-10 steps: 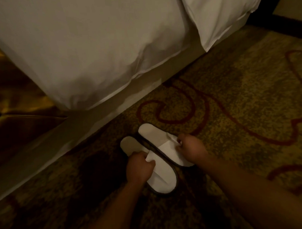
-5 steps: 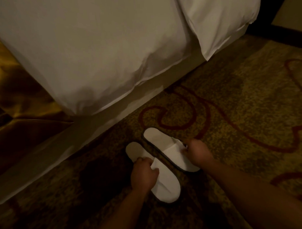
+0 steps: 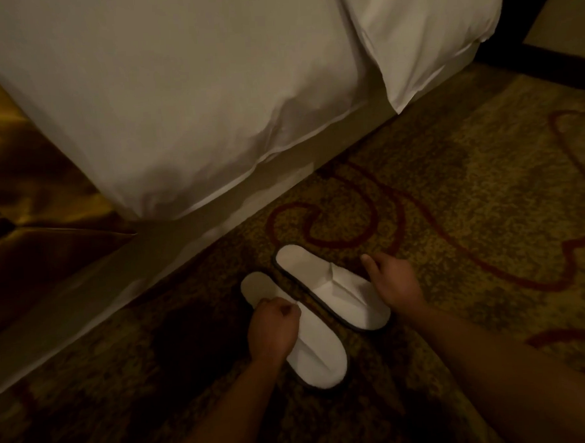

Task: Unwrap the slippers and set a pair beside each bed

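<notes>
- Altogether two slippers lie unwrapped on the floor, parallel and close together, just beside the bed. Their open heels are toward the bed base and their covered toes toward the person.
- One is the left slipper (image 3: 319, 356), flat white cloth with a dark sole edge. It sits a little nearer the person.
- The other is the right slipper (image 3: 333, 286), a matching flat white cloth one. Its upper is creased lengthwise.
- Two bare hands are in view, one at each slipper.
- The left hand (image 3: 275, 328) rests on the left slipper. Its fingers (image 3: 292, 310) are curled tight together and pinch the edge of the upper.
- The right hand (image 3: 394, 280) lies at the outer side of the right slipper. Its fingers (image 3: 367, 261) are loose and slightly spread, gripping nothing; whether they touch the cloth I cannot tell.
- One bed shows, with a white duvet (image 3: 181, 109) hanging over a pale bed base (image 3: 147, 269).
- A second white fold of bedding (image 3: 427, 34) hangs at the upper right.
- One shiny gold-brown fabric (image 3: 35, 197) drapes at the left.
- One olive-gold carpet (image 3: 466, 198) with dark red swirling lines covers the floor.
</notes>
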